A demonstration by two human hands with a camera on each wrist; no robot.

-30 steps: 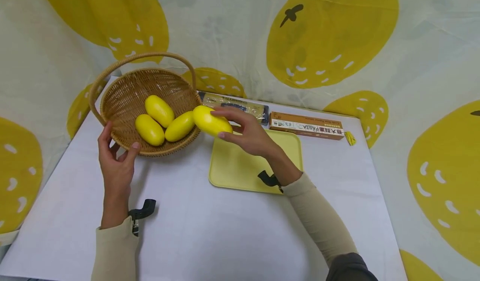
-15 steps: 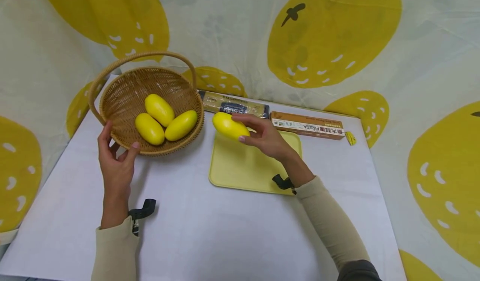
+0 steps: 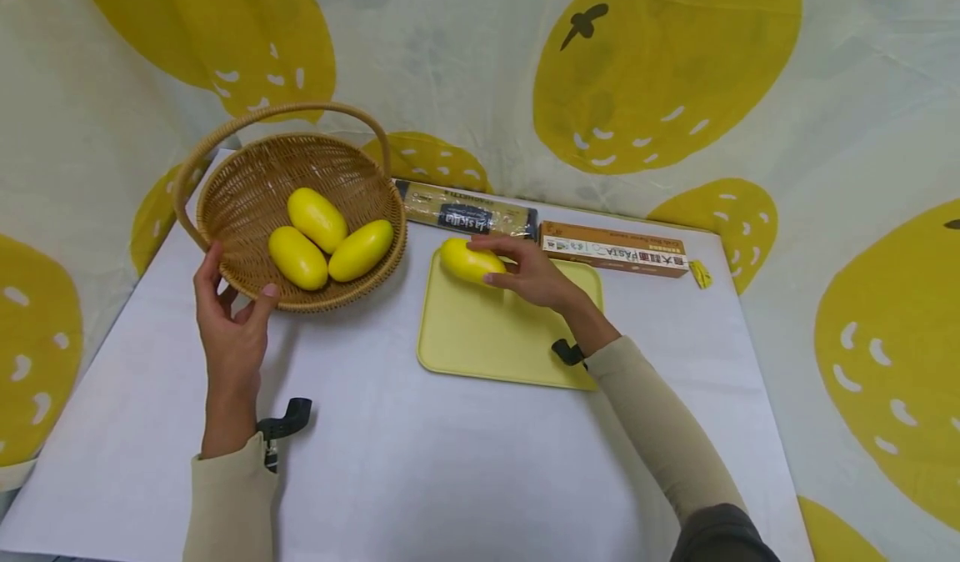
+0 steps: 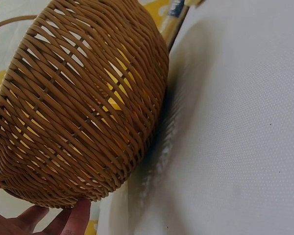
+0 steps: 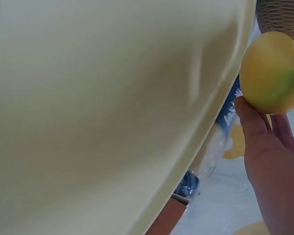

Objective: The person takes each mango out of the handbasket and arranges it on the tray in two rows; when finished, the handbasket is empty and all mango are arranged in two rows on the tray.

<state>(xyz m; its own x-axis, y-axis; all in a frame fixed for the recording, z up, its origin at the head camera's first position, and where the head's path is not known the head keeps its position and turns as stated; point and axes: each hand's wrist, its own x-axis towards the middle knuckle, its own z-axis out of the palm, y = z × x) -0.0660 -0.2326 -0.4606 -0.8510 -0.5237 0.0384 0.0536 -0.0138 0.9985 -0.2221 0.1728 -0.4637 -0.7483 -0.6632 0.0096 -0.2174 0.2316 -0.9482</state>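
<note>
My left hand [image 3: 232,328] grips the near left rim of a wicker basket [image 3: 247,178] with a tall arched handle. The basket is tilted toward me; in the left wrist view its woven underside [image 4: 83,103] shows, with fingers at the rim. Inside lie three smooth yellow mangoes [image 3: 318,220], close together. My right hand [image 3: 536,274] holds another yellow mango [image 3: 467,262] between thumb and fingers, over the far left corner of a pale yellow tray [image 3: 487,337]. The right wrist view shows a greenish patch on this mango [image 5: 269,73], beside the tray's rim.
Behind the tray lie a pack of spaghetti [image 3: 468,212] and a brown-and-white pasta box [image 3: 611,249]. A small yellow wrapped piece [image 3: 701,274] is right of the box. A fruit-printed cloth [image 3: 450,62] hangs behind the white table [image 3: 360,462].
The right hand has carried its mango rightward from the basket's edge, then lowered it toward the tray's far left corner. The left hand and the basket stay nearly still.
</note>
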